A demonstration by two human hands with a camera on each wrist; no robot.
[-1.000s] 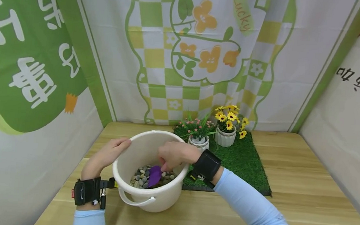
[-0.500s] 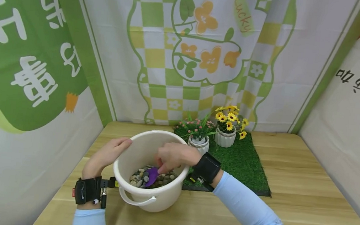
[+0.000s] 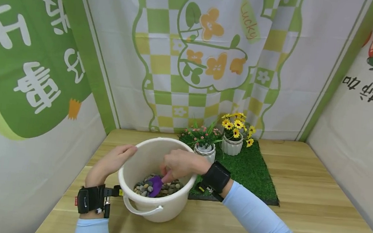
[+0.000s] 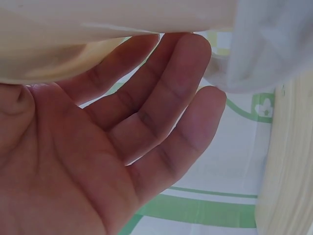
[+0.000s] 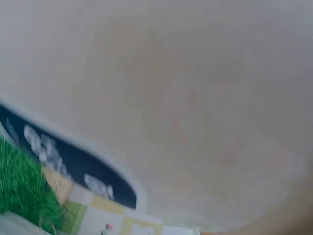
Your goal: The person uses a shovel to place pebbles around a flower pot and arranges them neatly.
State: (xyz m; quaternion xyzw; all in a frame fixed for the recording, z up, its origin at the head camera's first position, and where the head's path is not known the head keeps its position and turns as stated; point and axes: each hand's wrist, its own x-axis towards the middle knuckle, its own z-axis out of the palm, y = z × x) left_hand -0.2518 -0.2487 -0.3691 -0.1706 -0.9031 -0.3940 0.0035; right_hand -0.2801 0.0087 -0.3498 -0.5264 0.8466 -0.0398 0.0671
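A cream bucket (image 3: 168,210) stands on the table with grey and tan pebbles (image 3: 171,188) on its bottom. My left hand (image 3: 110,161) holds its left rim, thumb over the edge. In the left wrist view, the fingers (image 4: 183,63) of that hand lie against the outside wall. Inside the bucket my right hand (image 3: 180,164) grips the pink handle of a small purple shovel (image 3: 156,186). The shovel's blade is down among the pebbles, and several lie against its left side. The right wrist view holds mostly the blurred bucket wall (image 5: 171,98); the hand is hidden there.
Behind and right of the bucket lies a green turf mat (image 3: 251,177). On it stand a pot of pink flowers (image 3: 205,149) and a pot of yellow flowers (image 3: 232,144). The bucket's bail handle (image 3: 143,212) hangs at the front. Printed curtains (image 3: 208,96) enclose the wooden table (image 3: 305,201).
The shovel's blade has shifted slightly left through the pebbles and turned, and its pink handle now shows. My left hand keeps its place on the rim. The head view has tilted a little.
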